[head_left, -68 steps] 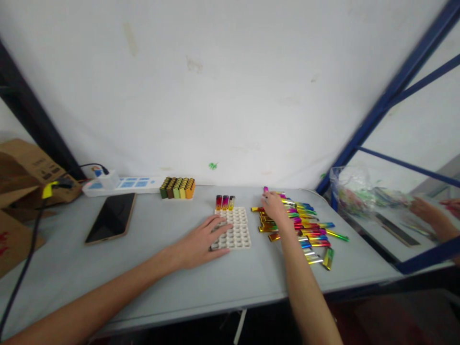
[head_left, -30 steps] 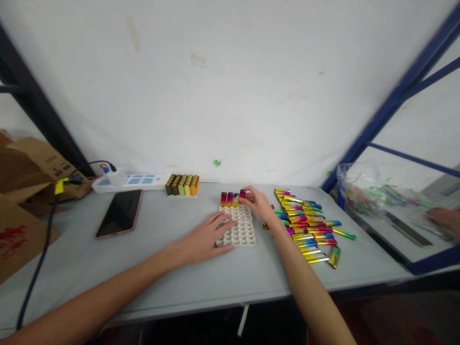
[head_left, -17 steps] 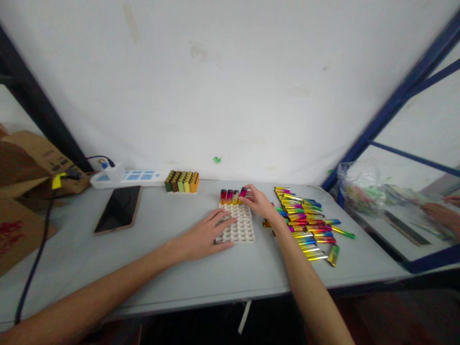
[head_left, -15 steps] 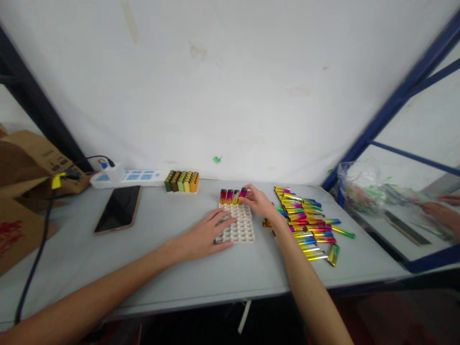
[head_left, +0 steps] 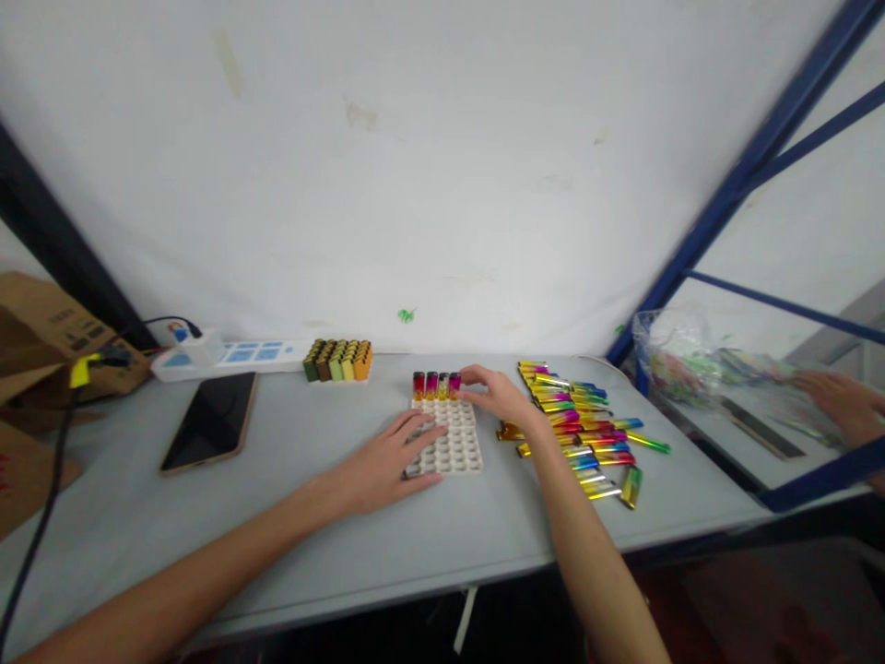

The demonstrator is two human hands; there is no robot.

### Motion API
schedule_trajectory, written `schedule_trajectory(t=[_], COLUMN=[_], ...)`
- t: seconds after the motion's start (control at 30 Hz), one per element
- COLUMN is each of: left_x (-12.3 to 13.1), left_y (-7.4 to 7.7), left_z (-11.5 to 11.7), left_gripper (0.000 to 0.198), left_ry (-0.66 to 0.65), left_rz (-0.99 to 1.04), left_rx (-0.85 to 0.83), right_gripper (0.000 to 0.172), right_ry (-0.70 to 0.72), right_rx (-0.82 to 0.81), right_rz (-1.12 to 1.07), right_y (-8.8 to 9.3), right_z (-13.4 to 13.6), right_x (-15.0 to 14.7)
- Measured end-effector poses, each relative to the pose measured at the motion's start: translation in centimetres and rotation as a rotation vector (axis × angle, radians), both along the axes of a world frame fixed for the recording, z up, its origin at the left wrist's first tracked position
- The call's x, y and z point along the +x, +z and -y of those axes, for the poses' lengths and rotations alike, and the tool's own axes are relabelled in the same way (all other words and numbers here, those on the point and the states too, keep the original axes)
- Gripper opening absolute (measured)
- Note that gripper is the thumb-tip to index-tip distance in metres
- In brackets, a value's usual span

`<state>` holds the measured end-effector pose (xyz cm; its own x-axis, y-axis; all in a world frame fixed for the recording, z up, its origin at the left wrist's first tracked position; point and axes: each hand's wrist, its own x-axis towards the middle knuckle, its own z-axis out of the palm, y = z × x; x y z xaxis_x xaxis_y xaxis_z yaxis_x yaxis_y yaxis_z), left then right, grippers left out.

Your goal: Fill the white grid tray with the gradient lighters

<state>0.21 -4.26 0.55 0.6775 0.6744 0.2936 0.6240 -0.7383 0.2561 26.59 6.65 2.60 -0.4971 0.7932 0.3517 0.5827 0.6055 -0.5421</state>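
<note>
Along the far edge of a white tray with many small holes [head_left: 454,448], a short row of shiny lighters [head_left: 431,385] stands upright, red-purple above and yellow below. My right hand [head_left: 494,392] is at the right end of this row, its fingers closed on the last lighter [head_left: 454,384]. That lighter is upright in line with the others. My left hand [head_left: 394,459] lies over the tray's left side, fingers stretched out and apart, holding nothing. To the right spreads a loose pile of metallic lighters [head_left: 581,424] in many colours.
A block of green, brown and yellow capped pieces [head_left: 338,361] stands near the wall. Left of it are a power strip [head_left: 255,355], a phone [head_left: 211,421] and paper bags [head_left: 62,341]. Beyond the blue frame [head_left: 698,231], another person's hand [head_left: 840,401] is near a plastic bag [head_left: 678,360].
The last lighter, tilted in my right hand before, now stands upright at the row's end. My left hand stays on the tray. The view has shifted slightly.
</note>
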Motion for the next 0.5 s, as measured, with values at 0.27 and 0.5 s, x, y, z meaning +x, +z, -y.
schedule_trajectory(t=[0.27, 0.5], left_x=[0.0, 0.1], left_y=[0.3, 0.3], left_z=[0.2, 0.2], left_gripper=[0.059, 0.059], left_ry=[-0.014, -0.014], left_rz=[0.013, -0.004], left_rx=[0.018, 0.021], right_gripper=[0.028, 0.011], right_ry=[-0.343, -0.273], right_rx=[-0.014, -0.087], right_rz=[0.373, 0.41], right_y=[0.2, -0.1], right_z=[-0.2, -0.5], right_x=[4.8, 3.9])
